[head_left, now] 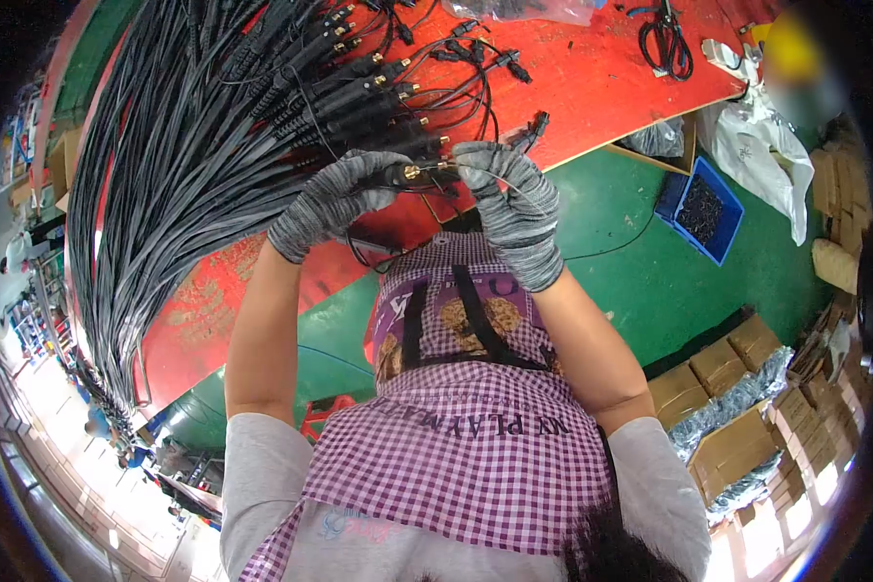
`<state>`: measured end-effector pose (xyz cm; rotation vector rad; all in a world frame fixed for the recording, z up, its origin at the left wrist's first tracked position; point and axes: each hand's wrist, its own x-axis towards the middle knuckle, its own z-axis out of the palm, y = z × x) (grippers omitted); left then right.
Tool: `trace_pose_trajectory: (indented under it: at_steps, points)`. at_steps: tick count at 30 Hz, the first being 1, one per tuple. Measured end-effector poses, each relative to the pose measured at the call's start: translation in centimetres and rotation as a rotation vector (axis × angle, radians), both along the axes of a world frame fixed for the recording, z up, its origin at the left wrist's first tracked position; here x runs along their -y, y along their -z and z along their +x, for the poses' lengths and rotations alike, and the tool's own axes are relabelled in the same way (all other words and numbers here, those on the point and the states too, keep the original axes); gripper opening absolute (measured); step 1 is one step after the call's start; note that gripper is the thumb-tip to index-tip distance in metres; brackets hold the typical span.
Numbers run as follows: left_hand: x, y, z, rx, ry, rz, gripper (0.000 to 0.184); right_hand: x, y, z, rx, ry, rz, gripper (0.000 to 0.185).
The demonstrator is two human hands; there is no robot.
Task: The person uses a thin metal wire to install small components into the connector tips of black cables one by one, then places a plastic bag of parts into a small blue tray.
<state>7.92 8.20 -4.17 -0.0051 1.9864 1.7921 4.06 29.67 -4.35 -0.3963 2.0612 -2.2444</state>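
Observation:
My left hand (pixel 338 199), in a grey knit glove, is closed around a black cable end, with its brass fitting (pixel 413 173) sticking out to the right. My right hand (pixel 514 209), gloved alike, has its fingers pinched at a thin wire (pixel 444 166) in line with that fitting. Whether the wire enters the fitting is too small to tell. Just beyond both hands lies a large bundle of black cables (pixel 179 165), its brass-tipped ends and small black plugs pointing right on the red table (pixel 592 107).
Black-handled scissors (pixel 665 44) lie at the table's far right. Beyond the edge, a blue bin (pixel 703 209) holds small dark parts, with a white sack (pixel 761 155) nearby. Cardboard boxes (pixel 732 359) stand on the green floor at right. A red stool (pixel 325 415) is at lower left.

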Motion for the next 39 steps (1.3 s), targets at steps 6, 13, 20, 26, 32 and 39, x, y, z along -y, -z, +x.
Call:
trace_pose_trajectory:
  at_steps: [6, 13, 20, 26, 32, 39]
  points:
    - [1.9, -2.0, -0.3, -0.089, -0.037, 0.031, 0.037, 4.2, -3.3, -1.6, 0.229, -0.063, -0.117, 0.008]
    - [3.5, -3.2, -1.0, -0.097, -0.133, 0.143, 0.045, 7.6, -5.4, -4.1, -0.119, -0.129, 0.127, 0.006]
    - [5.1, -3.1, -1.5, -0.182, -0.212, 0.232, 0.048, 10.6, -5.6, -5.4, -0.213, -0.121, 0.103, 0.008]
    - [7.4, -5.6, -2.1, -0.156, -0.191, 0.387, 0.045, 12.5, -8.8, -6.4, -0.236, -0.063, -0.222, 0.007]
    - [8.4, -6.4, -1.3, -0.170, -0.228, 0.436, 0.046, 13.4, -11.5, -5.7, -0.377, -0.111, -0.015, 0.009]
    - [9.3, -6.0, -0.8, -0.146, -0.253, 0.461, 0.048, 13.9, -10.8, -4.7, -0.405, -0.074, 0.039, 0.014]
